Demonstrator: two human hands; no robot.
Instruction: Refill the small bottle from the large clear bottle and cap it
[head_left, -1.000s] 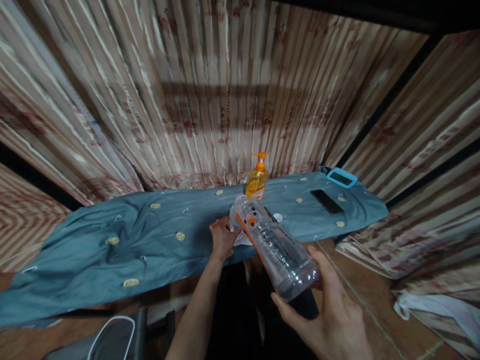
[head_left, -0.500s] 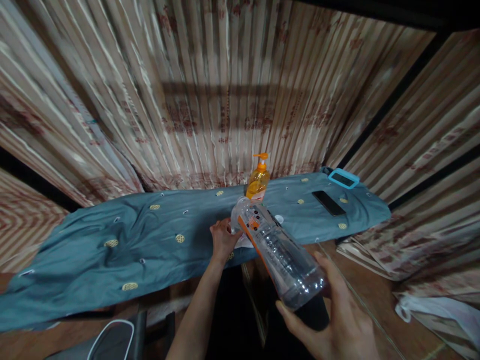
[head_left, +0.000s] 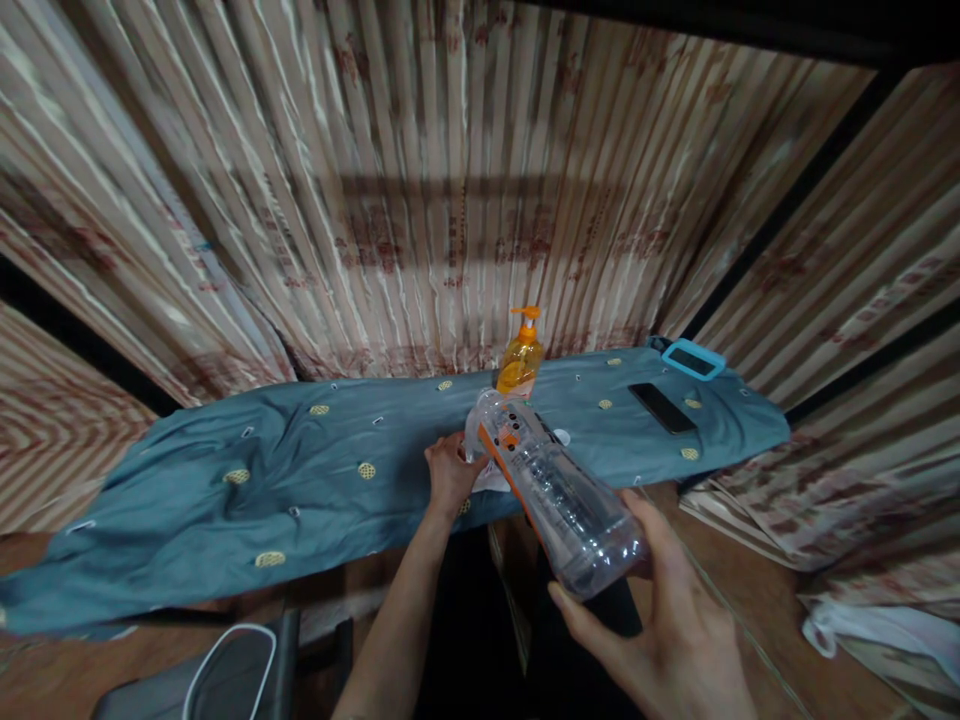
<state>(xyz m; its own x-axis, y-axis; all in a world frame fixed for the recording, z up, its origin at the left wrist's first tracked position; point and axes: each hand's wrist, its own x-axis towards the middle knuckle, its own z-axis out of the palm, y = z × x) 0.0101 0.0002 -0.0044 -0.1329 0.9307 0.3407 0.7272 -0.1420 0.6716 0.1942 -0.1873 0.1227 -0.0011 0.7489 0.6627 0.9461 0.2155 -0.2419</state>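
Two hands on one clear plastic bottle (head_left: 551,490), tilted at frame centre over the blue-clothed worktop (head_left: 300,480): right hand (head_left: 660,620) clasps the base, left hand (head_left: 448,470) closed near its mouth beside a white cloth; best kept steady, base supported throughout.

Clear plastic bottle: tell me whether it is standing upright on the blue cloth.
No: the clear plastic bottle is tilted in the air, its base held by the right hand, above the blue cloth.

Both forearms are bare, with no sleeves, watch or rings in sight. The left hand (head_left: 448,472) and right hand (head_left: 667,640) wear no gloves.
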